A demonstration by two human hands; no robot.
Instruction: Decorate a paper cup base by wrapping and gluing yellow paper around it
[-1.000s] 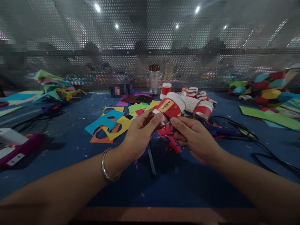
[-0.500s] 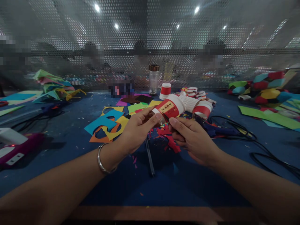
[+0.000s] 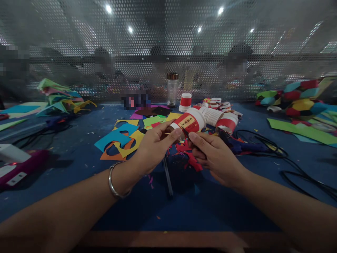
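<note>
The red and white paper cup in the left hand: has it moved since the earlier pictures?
Yes, slightly: the paper cup has dipped at its rim end, lower in the view, judged against the standing clear bottle.

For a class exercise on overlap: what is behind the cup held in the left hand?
Behind the held cup, an upright cup and a stack of cups show; whatever the held cup covers cannot be seen.

The bracelet is glossy metal, the cup paper.
</note>
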